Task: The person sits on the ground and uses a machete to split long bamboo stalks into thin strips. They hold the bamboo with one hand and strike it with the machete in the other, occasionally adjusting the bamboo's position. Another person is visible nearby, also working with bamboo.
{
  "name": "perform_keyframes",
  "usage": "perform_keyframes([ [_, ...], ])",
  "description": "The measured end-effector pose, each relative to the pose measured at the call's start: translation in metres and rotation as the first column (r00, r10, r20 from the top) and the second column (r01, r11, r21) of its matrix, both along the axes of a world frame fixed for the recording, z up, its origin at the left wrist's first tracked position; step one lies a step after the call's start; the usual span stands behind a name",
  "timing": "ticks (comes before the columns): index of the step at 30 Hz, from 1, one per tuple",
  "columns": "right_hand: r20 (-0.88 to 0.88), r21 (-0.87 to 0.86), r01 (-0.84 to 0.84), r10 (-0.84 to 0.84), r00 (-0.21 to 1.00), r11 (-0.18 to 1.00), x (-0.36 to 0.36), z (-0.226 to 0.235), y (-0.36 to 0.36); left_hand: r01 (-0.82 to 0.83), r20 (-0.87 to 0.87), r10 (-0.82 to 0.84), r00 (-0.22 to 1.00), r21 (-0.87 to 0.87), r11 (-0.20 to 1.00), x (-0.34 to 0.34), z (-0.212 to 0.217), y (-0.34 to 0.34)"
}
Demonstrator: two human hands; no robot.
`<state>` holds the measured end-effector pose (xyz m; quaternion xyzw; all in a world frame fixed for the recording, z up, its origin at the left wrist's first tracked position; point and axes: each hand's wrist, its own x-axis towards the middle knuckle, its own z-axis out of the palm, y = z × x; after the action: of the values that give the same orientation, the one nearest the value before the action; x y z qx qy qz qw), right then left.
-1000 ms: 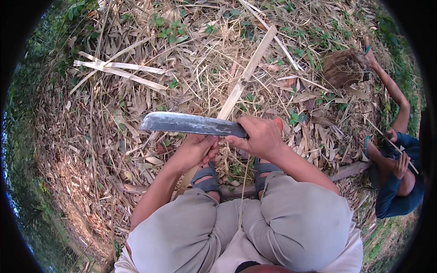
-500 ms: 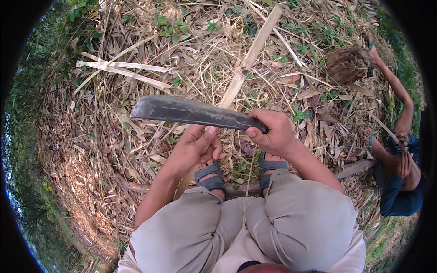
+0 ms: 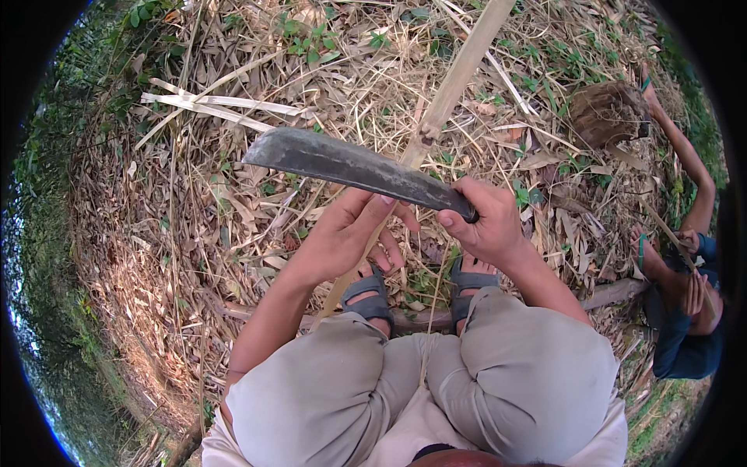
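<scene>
Machete (image 3: pixel 350 165), broad dull grey steel, handle clenched in right hand (image 3: pixel 482 226); pale split bamboo strip (image 3: pixel 436 117) loosely cupped by left hand (image 3: pixel 346 233), fingers half-curled.

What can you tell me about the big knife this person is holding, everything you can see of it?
The big knife has a long, broad blade of dark grey, dull, worn-looking metal that widens toward a blunt tip. It lies nearly level, tip toward the upper left, handle end lower right. The right hand is closed around the handle, hiding it. The left hand sits just under the blade, fingers up against it, gripping a pale bamboo strip that the blade crosses. Dry leaves and straw cover the ground below.
</scene>
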<state>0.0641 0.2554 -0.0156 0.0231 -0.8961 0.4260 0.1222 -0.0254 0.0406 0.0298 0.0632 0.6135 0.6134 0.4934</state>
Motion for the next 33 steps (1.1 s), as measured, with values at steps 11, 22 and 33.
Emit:
perform_keyframes([
  [11, -0.102, 0.049, -0.038, 0.042, 0.994, 0.998, -0.006, 0.005, -0.004, -0.048, 0.196, 0.033, 0.980, 0.071, 0.996, -0.011, 0.009, -0.004],
  [22, -0.172, 0.167, -0.105, 0.134, 0.976, 0.980, -0.015, 0.027, -0.008, 0.034, -0.238, -0.010, 0.971, 0.095, 0.995, -0.010, 0.005, 0.001],
  [33, -0.117, 0.178, -0.081, 0.102, 0.988, 0.981, -0.017, 0.025, -0.012, 0.011, 0.092, 0.000, 0.996, -0.121, 0.993, 0.004, 0.008, -0.007],
])
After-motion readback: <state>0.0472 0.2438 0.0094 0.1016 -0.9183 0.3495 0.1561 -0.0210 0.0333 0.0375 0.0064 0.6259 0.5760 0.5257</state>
